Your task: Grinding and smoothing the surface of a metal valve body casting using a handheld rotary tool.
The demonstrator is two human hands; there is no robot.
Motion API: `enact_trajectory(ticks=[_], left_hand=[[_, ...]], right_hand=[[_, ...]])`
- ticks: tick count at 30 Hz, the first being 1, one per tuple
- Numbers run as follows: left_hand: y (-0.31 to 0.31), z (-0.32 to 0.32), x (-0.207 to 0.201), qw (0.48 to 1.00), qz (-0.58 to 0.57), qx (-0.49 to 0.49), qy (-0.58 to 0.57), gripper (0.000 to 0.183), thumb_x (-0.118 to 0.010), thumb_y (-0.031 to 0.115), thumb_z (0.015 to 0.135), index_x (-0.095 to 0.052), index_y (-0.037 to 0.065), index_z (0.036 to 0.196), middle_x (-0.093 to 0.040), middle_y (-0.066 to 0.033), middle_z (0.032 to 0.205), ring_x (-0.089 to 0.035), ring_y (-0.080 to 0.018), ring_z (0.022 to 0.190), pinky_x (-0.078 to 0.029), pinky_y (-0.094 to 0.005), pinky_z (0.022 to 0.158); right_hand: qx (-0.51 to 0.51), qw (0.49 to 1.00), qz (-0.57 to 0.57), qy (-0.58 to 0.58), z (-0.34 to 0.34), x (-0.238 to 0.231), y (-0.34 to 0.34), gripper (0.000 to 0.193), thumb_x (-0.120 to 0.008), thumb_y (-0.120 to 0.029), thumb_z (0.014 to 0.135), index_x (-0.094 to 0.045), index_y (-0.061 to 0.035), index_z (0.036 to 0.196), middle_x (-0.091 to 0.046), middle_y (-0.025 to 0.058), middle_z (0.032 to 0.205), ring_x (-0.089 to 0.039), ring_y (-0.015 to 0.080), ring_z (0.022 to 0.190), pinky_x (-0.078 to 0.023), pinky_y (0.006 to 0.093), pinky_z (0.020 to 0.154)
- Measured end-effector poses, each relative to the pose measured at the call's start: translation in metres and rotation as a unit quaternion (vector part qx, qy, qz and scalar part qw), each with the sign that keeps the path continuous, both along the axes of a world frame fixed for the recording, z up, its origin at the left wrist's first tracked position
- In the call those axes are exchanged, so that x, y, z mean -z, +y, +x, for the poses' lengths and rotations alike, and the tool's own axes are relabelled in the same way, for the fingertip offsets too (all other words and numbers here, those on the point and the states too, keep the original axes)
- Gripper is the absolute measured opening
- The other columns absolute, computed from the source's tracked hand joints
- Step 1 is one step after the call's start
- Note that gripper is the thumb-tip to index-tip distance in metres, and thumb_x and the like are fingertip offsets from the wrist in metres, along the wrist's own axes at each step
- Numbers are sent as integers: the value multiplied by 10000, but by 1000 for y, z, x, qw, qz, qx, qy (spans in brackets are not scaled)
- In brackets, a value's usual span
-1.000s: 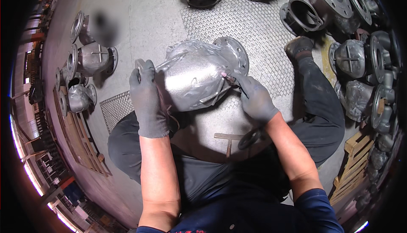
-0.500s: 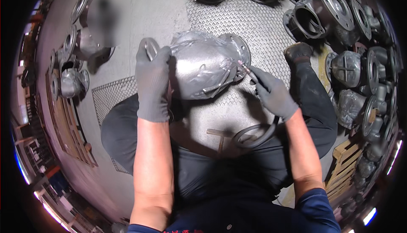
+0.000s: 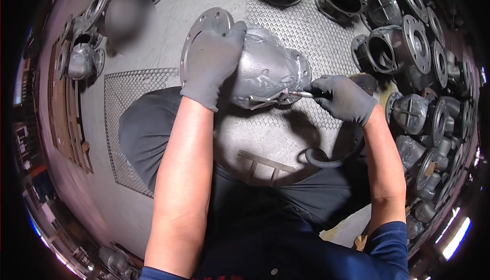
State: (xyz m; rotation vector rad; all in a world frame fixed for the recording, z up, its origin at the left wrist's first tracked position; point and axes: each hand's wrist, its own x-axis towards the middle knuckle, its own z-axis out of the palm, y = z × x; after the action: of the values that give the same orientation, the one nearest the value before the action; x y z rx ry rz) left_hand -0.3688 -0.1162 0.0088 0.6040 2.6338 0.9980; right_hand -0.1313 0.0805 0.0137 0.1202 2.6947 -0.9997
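A grey metal casting (image 3: 268, 73), like a valve body with round bolt-hole flanges, lies on its side before me on the mesh. My gloved left hand (image 3: 212, 60) is closed on it at the large left flange (image 3: 190, 50), fingers over the far side of the rim. In my gloved right hand (image 3: 347, 99) is a slim hand grinder (image 3: 302, 94), gripped from the right. Its pinkish tip is at the casting's near lower edge, beside the smaller right flange; whether it touches I cannot tell. A dark hose (image 3: 326, 162) loops below that hand.
Many similar castings crowd the right side, among them an open-ended one (image 3: 377, 53) and one with a cross rib (image 3: 411, 114). More castings (image 3: 81, 61) stand at left near a wooden pallet (image 3: 64, 122). Diamond mesh (image 3: 135, 94) covers part of the floor. A bar frame (image 3: 265, 167) lies between my legs.
The casting has turned, so its left flange shows more of its face. My left hand has shifted with it. The grinder has swung closer to level, its tip lower along the casting's edge.
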Motion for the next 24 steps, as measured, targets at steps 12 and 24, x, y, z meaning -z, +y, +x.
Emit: enact_trajectory(ticks=[12, 24], left_hand=[[-4, -2, 24, 977, -53, 125, 163, 296, -675, 249, 960, -707, 176, 1245, -614, -242, 1329, -615, -449, 1215, -534, -504, 994], [-2, 9, 17, 970, -80, 111, 199, 306, -626, 267, 990, -718, 186, 1271, -621, -249, 1261, -658, -445, 1127, -557, -514, 928]], right_hand=[[-23, 998, 39, -34, -19, 6, 2, 213, -649, -54, 877, -750, -63, 1064, -746, 199, 995, -709, 430, 954, -571, 496, 837], [-39, 996, 63, -52, -28, -1, 3, 226, -700, -18, 884, -747, -63, 1101, -746, 192, 984, -708, 415, 940, -568, 459, 816]])
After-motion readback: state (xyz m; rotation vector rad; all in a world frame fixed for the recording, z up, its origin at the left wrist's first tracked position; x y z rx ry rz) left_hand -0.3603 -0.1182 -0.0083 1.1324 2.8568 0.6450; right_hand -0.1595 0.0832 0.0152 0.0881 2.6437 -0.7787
